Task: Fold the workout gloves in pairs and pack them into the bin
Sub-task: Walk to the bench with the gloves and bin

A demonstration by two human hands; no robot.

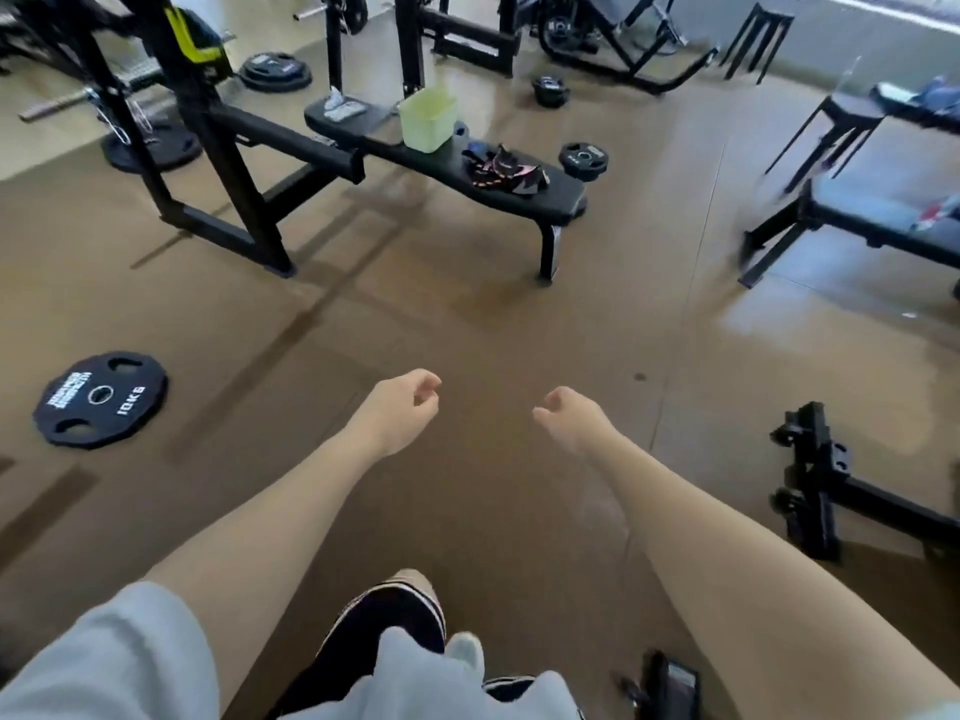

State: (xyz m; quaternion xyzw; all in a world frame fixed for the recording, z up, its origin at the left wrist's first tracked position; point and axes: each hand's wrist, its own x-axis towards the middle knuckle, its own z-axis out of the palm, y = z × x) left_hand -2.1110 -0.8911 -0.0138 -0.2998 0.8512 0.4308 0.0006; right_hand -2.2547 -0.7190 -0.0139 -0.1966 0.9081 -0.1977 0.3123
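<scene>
A: What are the hands doing?

B: Both are held out over the brown floor [493, 314], apart from each other. The left hand [408, 405] and the right hand [563, 415] have loosely curled fingers and hold nothing.

A: Where are the gloves?

B: In a dark heap with pink trim, the gloves [506, 168] lie near the right end of the black bench [558, 197], well ahead of the hands. The green bin [428, 121] stands upright on the same bench, just left of the heap. A pale cloth [340, 105] lies at the far left end.

A: Is there room to get there?

B: A broad stretch of bare floor runs from the hands to the bench's near edge. A plate [100, 399] lies flat at left, a black frame [826, 480] sits at right, and a second bench [878, 220] stands farther right.

A: Any writing?

B: The plate reads "10KG"; its other lettering is too blurred to read.
</scene>
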